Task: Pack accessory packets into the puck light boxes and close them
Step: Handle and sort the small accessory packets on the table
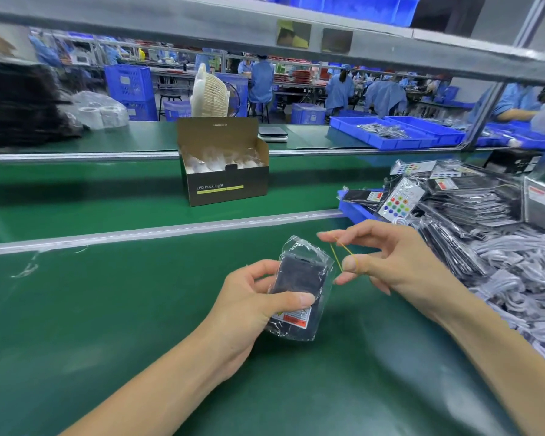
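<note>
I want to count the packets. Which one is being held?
The black accessory packet gripped in the left hand; the other packets lie piled at the right, untouched.

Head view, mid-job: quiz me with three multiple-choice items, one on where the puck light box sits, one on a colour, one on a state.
1. Where is the puck light box?
A. On the green belt beyond the hands
B. In the left hand
C. On the top shelf

2. What colour is the rubber band?
A. Red
B. Yellow
C. Blue

3. What state is the box in?
A. Taped shut
B. Crushed flat
C. Lid open, white contents showing

Answers: 1 A, it stands upright on the belt past both hands. 2 B, a yellow loop is stretched over the right hand fingers, while the left hand grips a bagged packet. 3 C, its flap stands up.
</note>
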### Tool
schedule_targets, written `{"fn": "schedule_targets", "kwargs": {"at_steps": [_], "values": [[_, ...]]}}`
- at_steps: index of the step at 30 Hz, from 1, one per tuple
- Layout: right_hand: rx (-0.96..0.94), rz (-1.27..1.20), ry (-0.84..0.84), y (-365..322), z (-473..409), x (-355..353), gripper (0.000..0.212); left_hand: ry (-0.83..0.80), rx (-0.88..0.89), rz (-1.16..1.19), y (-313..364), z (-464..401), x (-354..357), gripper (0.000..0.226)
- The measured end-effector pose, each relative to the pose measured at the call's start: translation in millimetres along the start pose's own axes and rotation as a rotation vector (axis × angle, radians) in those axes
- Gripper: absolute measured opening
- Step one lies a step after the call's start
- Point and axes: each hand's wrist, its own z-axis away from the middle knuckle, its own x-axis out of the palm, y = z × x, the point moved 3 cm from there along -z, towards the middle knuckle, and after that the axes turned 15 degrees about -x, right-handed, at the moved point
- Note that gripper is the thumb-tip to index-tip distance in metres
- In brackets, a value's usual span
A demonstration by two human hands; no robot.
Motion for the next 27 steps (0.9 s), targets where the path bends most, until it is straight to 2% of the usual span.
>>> {"fn": "schedule_targets", "kwargs": {"at_steps": [3, 5, 8, 11, 15, 19, 23, 27], "values": [[0.055, 0.237, -0.179, -9, -5, -3, 0.056, 0.000, 0.017, -0.009, 0, 1, 1, 0.053], [0.058, 0.275, -0.291, -16, -7, 0, 0.075, -0.017, 0.016, -0.010, 0, 2, 3, 0.050], [-0.138, 0.403, -0.478, -29, -11, 10, 0.094, -0.094, -0.015, 0.020, 2, 3, 5, 0.044], [-0.331, 0.575, -0.670, -39, -11, 19, 0.102, -0.173, -0.063, 0.007, 3, 4, 4, 0.043], [-0.399, 0.651, -0.759, -43, -9, 28, 0.094, -0.244, -0.094, -0.043, 3, 6, 7, 0.041], [-0.459, 0.691, -0.788, -44, -2, 42, 0.062, -0.263, -0.112, -0.044, 4, 6, 7, 0.046], [-0.321, 0.581, -0.804, -43, -7, 44, 0.041, -0.239, -0.148, -0.023, 3, 5, 8, 0.063], [-0.249, 0.536, -0.838, -45, -10, 39, 0.035, -0.243, -0.152, 0.060, 5, 5, 10, 0.052]]}}
